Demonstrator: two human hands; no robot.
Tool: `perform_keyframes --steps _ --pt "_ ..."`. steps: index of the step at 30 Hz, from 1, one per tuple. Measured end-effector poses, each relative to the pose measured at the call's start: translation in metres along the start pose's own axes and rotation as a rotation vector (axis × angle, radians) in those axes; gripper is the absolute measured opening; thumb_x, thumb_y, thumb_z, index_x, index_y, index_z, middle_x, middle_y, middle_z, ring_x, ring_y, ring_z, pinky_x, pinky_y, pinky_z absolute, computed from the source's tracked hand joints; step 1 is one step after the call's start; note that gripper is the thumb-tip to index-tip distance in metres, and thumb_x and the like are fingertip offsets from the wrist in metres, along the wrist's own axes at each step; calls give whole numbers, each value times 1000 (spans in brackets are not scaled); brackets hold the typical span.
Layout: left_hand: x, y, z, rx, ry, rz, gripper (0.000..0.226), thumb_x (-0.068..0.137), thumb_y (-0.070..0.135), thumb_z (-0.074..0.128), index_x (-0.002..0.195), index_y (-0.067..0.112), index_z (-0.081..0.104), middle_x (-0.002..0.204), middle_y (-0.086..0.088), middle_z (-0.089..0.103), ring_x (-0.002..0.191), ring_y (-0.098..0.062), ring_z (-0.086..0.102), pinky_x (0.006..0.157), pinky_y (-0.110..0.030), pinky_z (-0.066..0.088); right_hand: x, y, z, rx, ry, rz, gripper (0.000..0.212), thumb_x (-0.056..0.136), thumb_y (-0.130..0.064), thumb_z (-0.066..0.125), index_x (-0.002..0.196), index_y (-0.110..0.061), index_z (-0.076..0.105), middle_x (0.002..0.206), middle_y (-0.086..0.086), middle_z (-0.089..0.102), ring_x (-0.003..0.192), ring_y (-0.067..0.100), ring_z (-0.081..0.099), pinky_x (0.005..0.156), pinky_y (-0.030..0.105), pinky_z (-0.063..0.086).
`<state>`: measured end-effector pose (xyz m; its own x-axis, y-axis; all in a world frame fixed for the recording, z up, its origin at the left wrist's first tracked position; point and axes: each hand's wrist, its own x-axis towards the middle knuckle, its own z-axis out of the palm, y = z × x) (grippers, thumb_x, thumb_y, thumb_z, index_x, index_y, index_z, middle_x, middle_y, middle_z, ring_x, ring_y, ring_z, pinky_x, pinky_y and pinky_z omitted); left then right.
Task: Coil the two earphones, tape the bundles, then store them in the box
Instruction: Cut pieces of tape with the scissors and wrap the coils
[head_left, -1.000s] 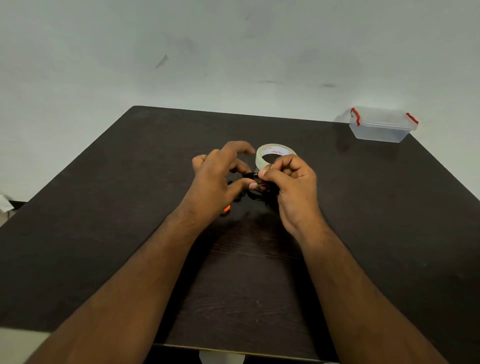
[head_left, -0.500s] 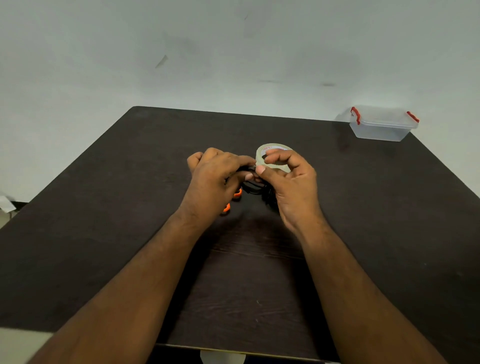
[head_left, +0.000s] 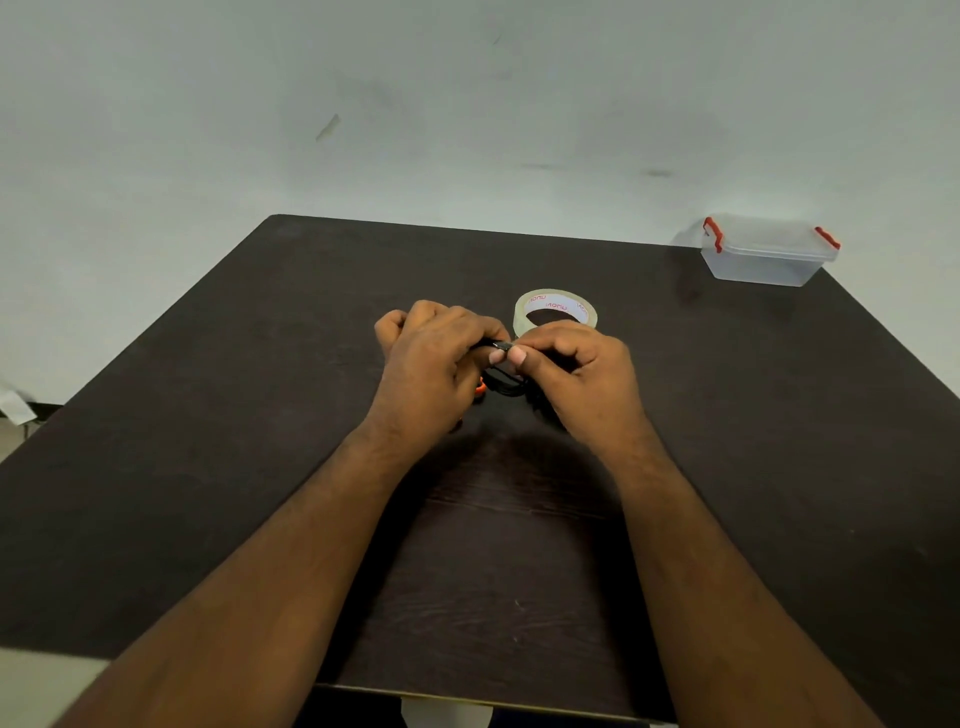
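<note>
Left hand (head_left: 431, 364), fingers curled, grips the coiled black earphone cable with orange buds (head_left: 501, 382) above the dark wooden table (head_left: 208, 467). Right hand (head_left: 582, 379) pinches the same bundle between thumb and forefinger — the two hands meet there. Just behind them lies the clear tape roll with white core (head_left: 555, 310). Far right corner — lidded translucent plastic box with red clips (head_left: 768, 254).

- Both forearms reach forward from the lower edge of the head view and converge toward the centre.
- Left hand (head_left: 434, 364): back of hand up, fingers curled, thumb tip pinching against the right hand's.
- Right hand (head_left: 582, 374): fingers curled under, thumb and forefinger pinched together, tips touching the left thumb.
</note>
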<state>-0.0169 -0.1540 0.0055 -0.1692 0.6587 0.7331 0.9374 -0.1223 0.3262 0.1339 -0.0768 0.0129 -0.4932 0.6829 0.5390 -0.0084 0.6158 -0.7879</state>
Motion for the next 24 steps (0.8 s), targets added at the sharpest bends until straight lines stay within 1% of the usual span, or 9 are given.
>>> perform_keyframes --steps 3,7,9,11,13,15,17,20,24 --pt "0 -2 0 -29 46 35 18 81 19 72 92 33 69 86 23 61 94 -4 47 78 -32 19 0 -3 -3 164 -37 203 14 82 -7 71 78 -19 76 77 1 75 79 15 68 77 34 55" --pt "1 1 -2 -116 90 78 10 79 24 76 88 28 76 93 22 66 98 -10 50 82 -38 23 -2 -10 -10 300 -92 238 14 80 2 70 78 -11 74 71 -3 74 73 6 69 67 16 52" --pt "2 5 -6 -180 21 81 13 76 26 78 89 27 77 101 19 65 102 -15 53 87 -41 28 -4 -11 -17 261 -98 234 14 78 2 73 76 -12 75 71 0 74 70 7 67 65 17 51" --pt "3 5 -12 -337 -156 16 21 75 23 79 96 25 76 109 13 67 109 -17 56 95 -47 38 -11 -10 -24 201 -104 231 14 77 1 75 77 -13 76 76 6 74 74 14 67 71 25 54" --pt "4 4 -18 -557 -279 -107 28 77 14 71 103 23 74 113 7 69 115 -13 56 98 -36 45 -22 -10 -28 148 -122 177 17 75 4 75 78 -13 76 78 4 74 77 13 68 76 25 53" --pt "3 4 -19 -732 -248 -260 35 74 5 59 100 21 75 109 4 70 111 -10 59 86 -22 51 -35 -9 -29 57 -148 75 16 73 6 76 79 -9 75 81 -1 74 81 7 68 81 18 50" --pt "2 7 -15 -671 -162 -327 36 72 0 55 94 19 76 101 4 71 105 -11 61 77 -15 51 -48 -8 -28 -35 -186 -9 11 72 5 78 79 -4 76 85 2 74 84 6 69 86 14 46" --pt "-2 5 -6 -387 -165 -260 38 71 -7 59 93 18 77 93 9 70 103 -10 58 89 -22 47 -56 -3 -29 -124 -262 -38 12 70 3 80 81 0 76 88 6 74 87 7 69 92 11 43" --pt "-3 1 -4 -296 -169 -270 35 68 7 54 90 21 78 87 18 67 97 11 53 93 -30 46 -56 -1 -32 -207 -343 -63 15 70 -5 83 84 -4 77 87 -4 72 86 4 69 94 20 48"
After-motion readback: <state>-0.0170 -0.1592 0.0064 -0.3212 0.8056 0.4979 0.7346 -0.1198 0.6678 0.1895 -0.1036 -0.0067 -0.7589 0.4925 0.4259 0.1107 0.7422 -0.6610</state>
